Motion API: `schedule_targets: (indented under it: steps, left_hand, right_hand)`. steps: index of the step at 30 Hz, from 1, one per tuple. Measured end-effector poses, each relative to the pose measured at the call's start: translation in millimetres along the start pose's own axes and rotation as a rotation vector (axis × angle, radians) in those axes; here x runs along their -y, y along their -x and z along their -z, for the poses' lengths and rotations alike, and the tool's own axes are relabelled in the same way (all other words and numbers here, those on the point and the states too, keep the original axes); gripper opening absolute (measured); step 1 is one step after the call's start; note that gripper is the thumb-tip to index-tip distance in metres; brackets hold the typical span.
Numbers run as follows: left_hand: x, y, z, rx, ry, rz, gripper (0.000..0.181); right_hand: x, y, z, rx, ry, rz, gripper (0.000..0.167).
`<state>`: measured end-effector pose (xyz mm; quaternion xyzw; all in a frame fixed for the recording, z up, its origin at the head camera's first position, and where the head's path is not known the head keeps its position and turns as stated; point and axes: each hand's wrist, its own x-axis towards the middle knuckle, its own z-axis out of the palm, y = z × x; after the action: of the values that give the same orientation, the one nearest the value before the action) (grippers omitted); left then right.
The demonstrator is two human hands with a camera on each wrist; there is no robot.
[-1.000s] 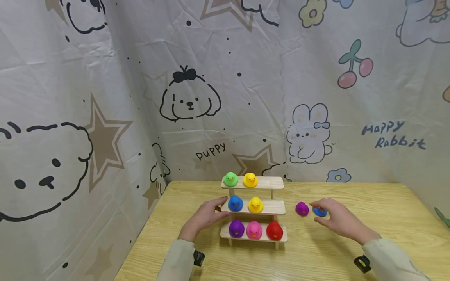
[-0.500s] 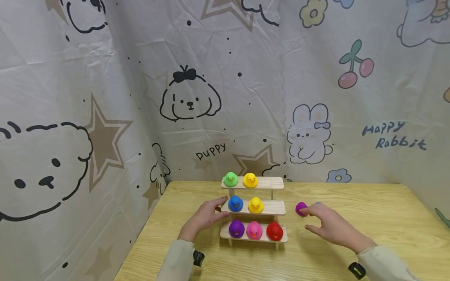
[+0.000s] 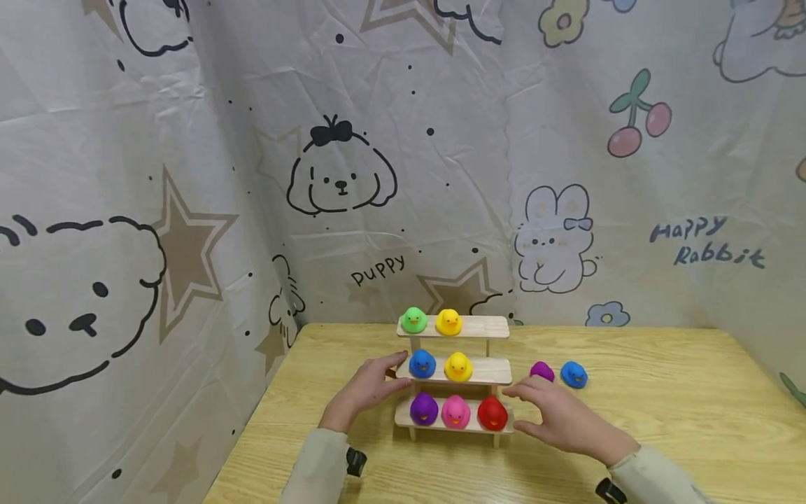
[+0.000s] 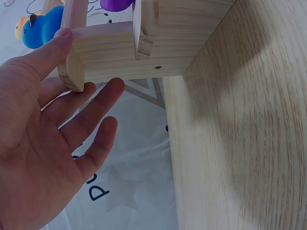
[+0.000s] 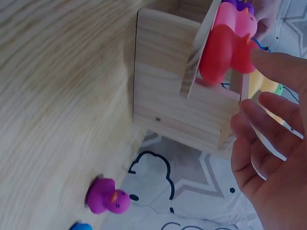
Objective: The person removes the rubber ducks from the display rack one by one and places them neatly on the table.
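Observation:
A three-tier wooden shelf [image 3: 485, 326] carries ducks: green [image 3: 413, 320] and yellow [image 3: 449, 322] on top, blue [image 3: 422, 364] and yellow [image 3: 458, 367] in the middle, purple [image 3: 425, 409], pink [image 3: 456, 411] and red [image 3: 492, 414] at the bottom. My left hand [image 3: 365, 393] grips the left end of the middle board, thumb on one face and fingertips at the other in the left wrist view. My right hand [image 3: 563, 418] is beside the shelf's right end, fingers relaxed and apart, holding nothing; its thumb is near the red duck [image 5: 223, 55].
A magenta duck [image 3: 542, 371] and a blue duck [image 3: 574, 375] rest on the wooden table [image 3: 680, 392] right of the shelf, the magenta one partly behind my right hand. A printed cloth [image 3: 453, 210] hangs behind and to the left.
My right hand has moved left from over the blue and magenta ducks to the shelf's right end, uncovering the blue duck. My left hand has stayed on the shelf.

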<state>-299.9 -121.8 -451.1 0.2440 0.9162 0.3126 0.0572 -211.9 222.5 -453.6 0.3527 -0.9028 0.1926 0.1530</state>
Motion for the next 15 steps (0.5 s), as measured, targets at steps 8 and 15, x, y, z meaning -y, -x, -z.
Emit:
schedule_targets:
  steps: [8,15]
  left_hand:
    - [-0.5,-1.2,0.2,-0.005,-0.004,-0.021,0.059]
    - [-0.7,0.1,-0.2,-0.008,-0.002,-0.021,0.059]
  right_hand:
    - [3.1,-6.2,-10.2,0.021,-0.013,-0.034,0.048]
    - [6.3,-10.1,-17.4,0.032,0.006,0.002,0.048]
